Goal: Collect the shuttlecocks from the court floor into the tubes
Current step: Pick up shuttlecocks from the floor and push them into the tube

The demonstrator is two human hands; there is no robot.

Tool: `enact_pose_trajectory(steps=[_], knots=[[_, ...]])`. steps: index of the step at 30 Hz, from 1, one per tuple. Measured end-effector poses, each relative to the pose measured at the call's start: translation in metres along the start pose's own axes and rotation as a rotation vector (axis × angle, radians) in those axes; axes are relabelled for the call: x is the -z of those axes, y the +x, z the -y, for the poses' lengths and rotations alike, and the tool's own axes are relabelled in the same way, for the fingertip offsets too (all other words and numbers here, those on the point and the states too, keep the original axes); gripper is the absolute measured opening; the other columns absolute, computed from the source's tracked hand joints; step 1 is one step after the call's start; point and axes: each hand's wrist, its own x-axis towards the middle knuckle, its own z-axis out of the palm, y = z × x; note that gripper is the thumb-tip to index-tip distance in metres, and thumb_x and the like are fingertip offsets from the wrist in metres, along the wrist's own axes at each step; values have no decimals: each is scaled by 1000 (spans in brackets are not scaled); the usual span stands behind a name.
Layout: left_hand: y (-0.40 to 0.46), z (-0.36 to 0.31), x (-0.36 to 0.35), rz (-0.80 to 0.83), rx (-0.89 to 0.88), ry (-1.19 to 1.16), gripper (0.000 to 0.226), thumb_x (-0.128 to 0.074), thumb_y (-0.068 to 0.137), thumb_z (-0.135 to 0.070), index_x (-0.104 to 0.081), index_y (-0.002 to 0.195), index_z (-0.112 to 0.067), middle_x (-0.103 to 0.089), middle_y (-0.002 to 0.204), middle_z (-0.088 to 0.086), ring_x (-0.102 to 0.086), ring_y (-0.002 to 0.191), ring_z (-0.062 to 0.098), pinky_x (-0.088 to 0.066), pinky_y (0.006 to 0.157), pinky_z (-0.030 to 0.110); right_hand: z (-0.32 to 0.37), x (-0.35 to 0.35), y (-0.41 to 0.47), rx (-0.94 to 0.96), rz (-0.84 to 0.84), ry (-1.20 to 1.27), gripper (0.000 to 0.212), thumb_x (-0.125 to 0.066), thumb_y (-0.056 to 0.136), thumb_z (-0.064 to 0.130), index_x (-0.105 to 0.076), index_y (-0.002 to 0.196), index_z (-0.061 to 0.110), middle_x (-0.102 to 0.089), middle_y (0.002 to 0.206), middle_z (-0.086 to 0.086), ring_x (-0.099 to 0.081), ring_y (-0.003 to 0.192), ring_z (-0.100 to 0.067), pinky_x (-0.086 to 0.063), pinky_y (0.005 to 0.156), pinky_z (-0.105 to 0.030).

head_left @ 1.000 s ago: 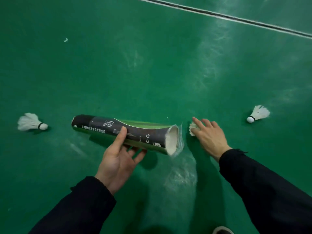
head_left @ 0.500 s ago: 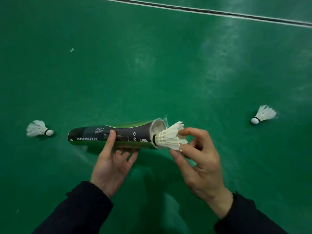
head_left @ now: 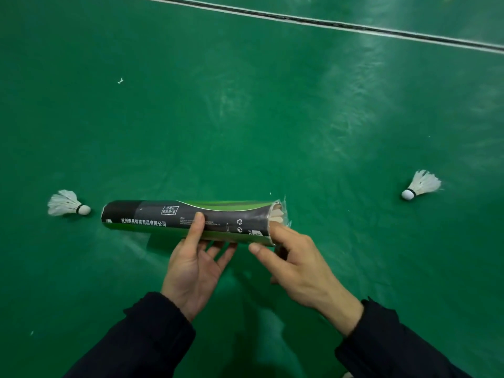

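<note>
My left hand grips a black and green shuttlecock tube from below, thumb across its side, holding it level above the green floor. The tube's open mouth faces right. A white shuttlecock sits almost wholly inside that mouth, only feather tips showing. My right hand is at the mouth with fingers apart, one fingertip against the feathers. Two more white shuttlecocks lie on the floor: one left of the tube, one far right.
A white and black court line runs across the top of the green floor. A small white scrap lies at upper left. Both dark sleeves enter from the bottom edge. A shoe tip shows at the bottom right.
My right hand picked a shuttlecock off the floor, brought it cork-first to the tube mouth, and pushed it in. The tube has levelled out in my left hand.
</note>
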Motion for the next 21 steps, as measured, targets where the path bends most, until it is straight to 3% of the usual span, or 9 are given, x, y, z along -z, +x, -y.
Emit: enact_pose_trajectory(steps=[3, 5, 7, 10, 12, 14, 16, 18, 21], knots=[[-2, 5, -1, -11, 5, 14, 60, -82, 80, -50, -63, 124, -13, -72, 124, 13, -70, 119, 30, -63, 86, 42, 1, -9, 0, -62, -104, 148, 20, -69, 87, 51, -74, 98, 35, -66, 75, 19, -60, 61, -13, -54, 60, -35], [0, -2, 4, -44, 4, -7, 88, -92, 67, -58, -58, 138, -16, -65, 135, 14, -66, 125, 33, -60, 93, 54, -2, -12, -3, -67, -202, 190, 33, -69, 88, 50, -74, 88, 17, -69, 74, -1, -61, 70, -28, -52, 64, -43], [7, -26, 27, -236, -86, -91, 97, -81, 75, -68, -43, 156, -31, -48, 149, 5, -52, 137, 32, -53, 103, 61, -8, -9, -8, -115, -255, 265, 41, -69, 90, 48, -75, 88, 8, -70, 80, -16, -63, 72, -34, -53, 68, -51], [14, -73, 77, -486, -280, -200, 106, -79, 66, -80, -43, 156, -34, -59, 144, 2, -57, 134, 28, -57, 91, 48, -15, 3, -13, -207, -227, 462, 12, -74, 92, 32, -82, 98, 25, -79, 88, -6, -72, 77, -22, -60, 75, -36], [18, -93, 97, -512, -324, -207, 83, -75, 74, -77, -58, 140, -32, -67, 134, 1, -62, 127, 25, -59, 89, 46, -17, 3, -13, -238, -168, 528, 16, -70, 90, 23, -81, 102, 26, -79, 92, -5, -70, 72, -17, -59, 72, -30], [23, -101, 108, -511, -318, -171, 47, -67, 91, -64, -64, 124, -29, -69, 124, 1, -65, 120, 22, -59, 92, 44, -21, -1, -10, -301, -128, 597, 19, -74, 89, 30, -79, 105, 22, -77, 97, -16, -66, 63, -19, -58, 65, -32], [27, -100, 112, -517, -315, -128, 32, -67, 96, -54, -64, 116, -28, -69, 115, 0, -67, 110, 18, -61, 87, 39, -23, -3, -8, -361, -108, 664, 50, -84, 75, 53, -77, 108, 15, -71, 105, -29, -64, 60, -20, -58, 60, -36], [29, -96, 115, -517, -311, -111, 30, -68, 97, -51, -64, 113, -26, -69, 111, 1, -68, 102, 16, -64, 82, 36, -27, -3, -9, -415, -99, 659, 71, -87, 62, 65, -75, 108, 11, -73, 105, -25, -63, 59, -19, -59, 56, -38], [31, -88, 120, -511, -285, -95, 30, -69, 96, -50, -64, 110, -24, -69, 106, 1, -68, 96, 16, -66, 74, 33, -27, 2, -11, -451, -34, 595, 47, -77, 81, 49, -74, 111, 13, -78, 110, -15, -57, 55, -17, -58, 55, -37]])
